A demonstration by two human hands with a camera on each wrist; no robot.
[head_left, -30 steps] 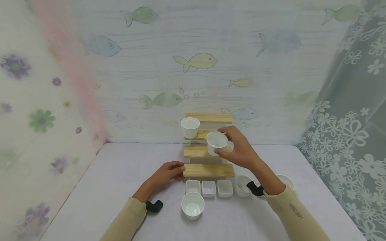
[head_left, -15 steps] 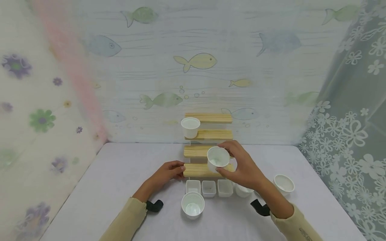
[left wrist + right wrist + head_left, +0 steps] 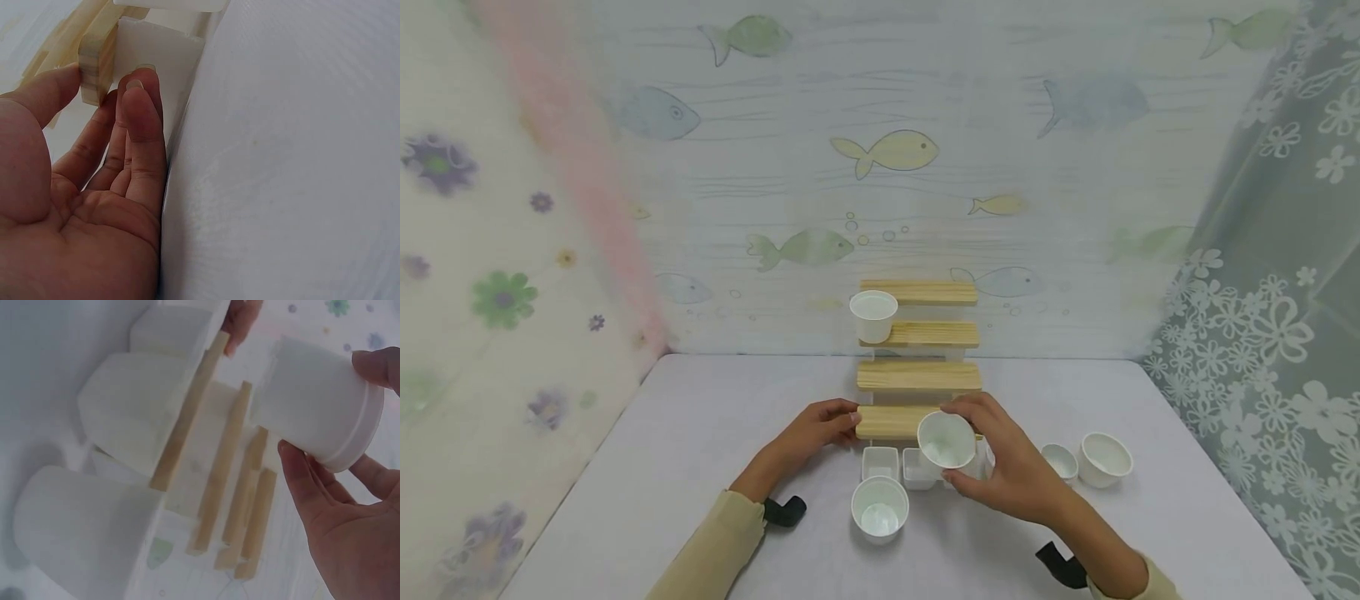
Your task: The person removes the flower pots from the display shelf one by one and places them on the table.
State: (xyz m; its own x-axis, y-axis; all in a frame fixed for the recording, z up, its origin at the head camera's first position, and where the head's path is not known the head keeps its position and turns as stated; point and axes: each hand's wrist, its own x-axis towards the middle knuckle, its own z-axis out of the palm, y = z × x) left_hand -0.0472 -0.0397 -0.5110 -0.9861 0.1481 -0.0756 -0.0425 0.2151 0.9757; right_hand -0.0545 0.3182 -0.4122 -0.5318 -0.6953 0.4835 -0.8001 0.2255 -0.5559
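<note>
My right hand [image 3: 1011, 467] pinches a white tapered cup [image 3: 946, 440] between thumb and fingers near its rim. The cup is held off the table in front of the lowest step, its mouth tilted toward the head camera. In the right wrist view the same cup [image 3: 312, 403] shows its smooth outer wall. At the left end of a stepped wooden display rack [image 3: 919, 377], my left hand [image 3: 816, 429] grips the lowest board. The left wrist view has the thumb on one face of that board [image 3: 99, 56] and a finger under it. Another white cup [image 3: 874, 318] stands upright at the rack's upper left.
In front of the rack sit small square white dishes [image 3: 880, 463], partly hidden by the held cup. A round white cup [image 3: 880, 510] stands nearer. Right of my right hand are a small round cup [image 3: 1060, 461] and a wider bowl [image 3: 1105, 460]. A patterned wall rises behind.
My right hand has brought the cup down and toward me, from before the upper steps to before the lowest one. The left hand keeps its grip on the rack.
</note>
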